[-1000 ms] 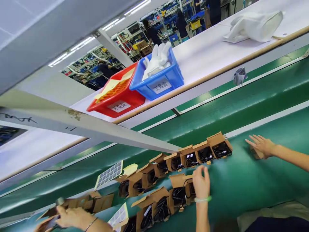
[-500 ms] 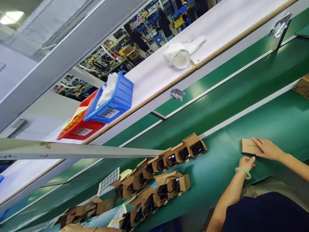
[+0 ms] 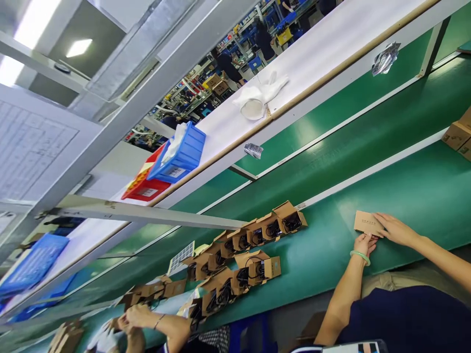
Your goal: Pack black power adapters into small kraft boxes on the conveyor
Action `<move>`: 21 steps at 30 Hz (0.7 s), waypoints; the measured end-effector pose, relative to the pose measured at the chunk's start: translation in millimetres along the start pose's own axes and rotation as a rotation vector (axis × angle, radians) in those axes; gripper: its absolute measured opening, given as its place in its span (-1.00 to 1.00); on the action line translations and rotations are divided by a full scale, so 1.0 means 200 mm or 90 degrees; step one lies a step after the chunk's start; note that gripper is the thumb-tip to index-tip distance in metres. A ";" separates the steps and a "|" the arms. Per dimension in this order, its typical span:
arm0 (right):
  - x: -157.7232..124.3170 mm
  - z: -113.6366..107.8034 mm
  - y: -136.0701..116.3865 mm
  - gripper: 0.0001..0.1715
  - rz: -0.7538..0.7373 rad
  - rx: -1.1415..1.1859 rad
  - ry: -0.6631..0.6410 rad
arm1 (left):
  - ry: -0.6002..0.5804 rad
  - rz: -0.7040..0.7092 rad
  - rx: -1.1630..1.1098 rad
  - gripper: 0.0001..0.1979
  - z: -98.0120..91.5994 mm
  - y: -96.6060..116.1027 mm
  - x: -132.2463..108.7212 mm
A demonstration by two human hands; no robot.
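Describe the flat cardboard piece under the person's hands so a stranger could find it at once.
Start on the green conveyor belt and follow it right, away from the cluster of open boxes that hold black cables. There a flat cardboard piece lies alone on the belt, with the right hand on its edge and the left hand just below it. Unlike the open boxes, it is flat and closed, with faint print on top.

Green conveyor belt (image 3: 386, 147), white shelf (image 3: 324, 46), ceiling lights (image 3: 79, 47)

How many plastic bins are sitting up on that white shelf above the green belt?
2. A blue bin holding white gloves stands on the white shelf; a red bin sits right beside it, partly tucked under it. Another blue tray lies lower left, off the shelf.
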State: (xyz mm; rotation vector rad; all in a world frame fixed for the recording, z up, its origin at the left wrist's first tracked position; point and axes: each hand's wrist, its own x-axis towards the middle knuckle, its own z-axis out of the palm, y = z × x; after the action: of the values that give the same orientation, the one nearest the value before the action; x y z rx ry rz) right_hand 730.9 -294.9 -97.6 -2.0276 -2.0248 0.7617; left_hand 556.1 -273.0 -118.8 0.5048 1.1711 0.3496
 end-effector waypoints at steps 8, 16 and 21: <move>0.09 0.04 0.04 -0.39 -0.024 -0.081 -0.019 | 0.120 -0.050 0.045 -0.80 -0.11 -0.02 -0.07; 0.14 0.05 -0.05 -0.32 -0.039 -0.112 -0.011 | -0.039 -0.201 0.100 -0.65 -0.03 0.17 0.03; 0.15 0.04 -0.16 -0.11 -0.031 -0.173 -0.023 | -0.096 -0.199 0.210 -0.86 -0.11 0.17 0.01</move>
State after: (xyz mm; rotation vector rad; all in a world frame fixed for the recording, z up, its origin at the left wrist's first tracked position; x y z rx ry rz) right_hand 696.4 -265.6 -96.1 -2.1051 -2.2986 0.5411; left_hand 536.8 -240.0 -108.0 0.6121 1.1435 -0.1517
